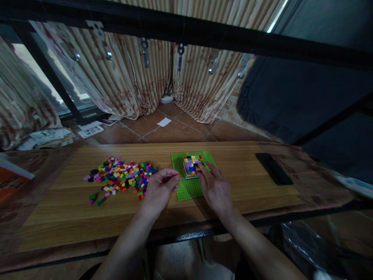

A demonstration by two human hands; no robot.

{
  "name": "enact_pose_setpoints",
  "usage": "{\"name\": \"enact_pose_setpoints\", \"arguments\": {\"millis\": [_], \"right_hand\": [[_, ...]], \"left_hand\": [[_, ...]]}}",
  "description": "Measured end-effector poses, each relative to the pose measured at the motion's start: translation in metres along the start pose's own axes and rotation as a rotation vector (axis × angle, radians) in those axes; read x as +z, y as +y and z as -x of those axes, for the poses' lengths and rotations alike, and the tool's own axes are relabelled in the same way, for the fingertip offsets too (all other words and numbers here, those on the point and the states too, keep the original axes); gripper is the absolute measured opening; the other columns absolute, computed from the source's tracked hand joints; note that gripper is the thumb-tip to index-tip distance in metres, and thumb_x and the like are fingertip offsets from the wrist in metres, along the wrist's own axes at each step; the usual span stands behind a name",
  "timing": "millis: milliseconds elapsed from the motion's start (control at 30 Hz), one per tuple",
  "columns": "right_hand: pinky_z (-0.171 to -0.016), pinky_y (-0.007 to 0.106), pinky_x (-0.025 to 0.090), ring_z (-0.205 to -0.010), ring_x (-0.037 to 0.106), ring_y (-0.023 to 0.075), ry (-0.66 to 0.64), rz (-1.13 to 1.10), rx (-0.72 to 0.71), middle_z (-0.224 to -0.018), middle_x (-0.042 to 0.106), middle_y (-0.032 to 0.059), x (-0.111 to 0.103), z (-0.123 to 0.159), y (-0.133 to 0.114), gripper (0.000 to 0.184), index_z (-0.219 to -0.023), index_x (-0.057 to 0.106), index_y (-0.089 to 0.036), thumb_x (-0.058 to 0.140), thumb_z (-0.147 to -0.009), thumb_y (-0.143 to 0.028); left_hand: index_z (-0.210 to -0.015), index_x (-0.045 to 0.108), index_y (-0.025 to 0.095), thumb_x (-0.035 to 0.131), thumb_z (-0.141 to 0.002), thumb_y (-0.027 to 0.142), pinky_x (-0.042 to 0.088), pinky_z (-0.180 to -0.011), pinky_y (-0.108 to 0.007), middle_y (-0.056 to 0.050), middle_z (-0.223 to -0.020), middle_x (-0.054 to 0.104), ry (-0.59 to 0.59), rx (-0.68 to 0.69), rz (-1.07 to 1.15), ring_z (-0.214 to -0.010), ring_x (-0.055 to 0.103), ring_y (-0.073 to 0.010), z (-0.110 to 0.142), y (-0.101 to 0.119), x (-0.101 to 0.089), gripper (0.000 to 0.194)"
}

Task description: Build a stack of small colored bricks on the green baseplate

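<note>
A green baseplate (190, 190) lies on the wooden table, with a low square block of multicoloured toy bricks (192, 164) built on it. My left hand (161, 186) is just left of that block, above the plate's left edge. Its thumb and index finger pinch a small orange-red brick (180, 178), largely covered by the fingertips. My right hand (215, 184) reaches over the right side of the plate. Its fingers are stretched out and the fingertips rest at the right side of the built block, hiding part of it.
Loose coloured bricks (125, 175) are spread over the table (72, 217) to the left. A black phone (274, 168) lies at the right. Behind the table are curtains (140, 77), papers (91, 130) on the tiled floor, and a dark bar with hooks across the top.
</note>
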State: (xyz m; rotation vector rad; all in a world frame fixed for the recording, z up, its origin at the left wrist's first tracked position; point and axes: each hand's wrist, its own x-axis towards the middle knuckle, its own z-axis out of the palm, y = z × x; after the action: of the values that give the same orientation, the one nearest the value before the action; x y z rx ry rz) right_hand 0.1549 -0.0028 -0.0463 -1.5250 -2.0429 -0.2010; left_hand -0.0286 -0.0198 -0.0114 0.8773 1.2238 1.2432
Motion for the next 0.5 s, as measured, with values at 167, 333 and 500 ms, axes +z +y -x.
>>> {"name": "enact_pose_setpoints", "arguments": {"millis": [167,333,500], "right_hand": [[-0.088,0.043,0.053,-0.108,0.061,0.0271,-0.001,0.008,-0.027,-0.125,0.062,0.0149,0.0032,0.0007,0.0024,0.035,-0.123,0.063,-0.019,0.045,-0.096,-0.032],[-0.087,0.043,0.053,-0.108,0.061,0.0272,-0.022,0.033,-0.024,-0.126,0.062,0.0144,0.0038,0.0001,0.0034,0.035,-0.124,0.062,-0.021,0.044,-0.096,-0.032],[-0.090,0.043,0.052,-0.109,0.061,0.0268,-0.049,0.042,-0.009,-0.126,0.062,0.0125,0.0041,0.0007,0.0014,0.035,-0.125,0.062,-0.022,0.043,-0.096,-0.029]], "left_hand": [[-0.076,0.066,0.014,0.075,-0.064,0.029,0.042,-0.053,-0.020,0.003,-0.061,0.062,0.003,-0.002,-0.002,-0.053,0.054,-0.0083,0.0005,0.0002,0.0007,0.021],[-0.075,0.066,0.015,0.074,-0.064,0.029,0.042,-0.053,-0.020,0.002,-0.061,0.063,-0.001,-0.007,-0.016,-0.054,0.054,-0.0085,0.0014,0.0001,0.0037,0.020],[-0.075,0.067,0.015,0.074,-0.064,0.031,0.043,-0.054,-0.021,0.000,-0.065,0.066,-0.014,-0.004,-0.012,-0.055,0.056,-0.0093,-0.0005,-0.0026,0.0075,0.020]]}}
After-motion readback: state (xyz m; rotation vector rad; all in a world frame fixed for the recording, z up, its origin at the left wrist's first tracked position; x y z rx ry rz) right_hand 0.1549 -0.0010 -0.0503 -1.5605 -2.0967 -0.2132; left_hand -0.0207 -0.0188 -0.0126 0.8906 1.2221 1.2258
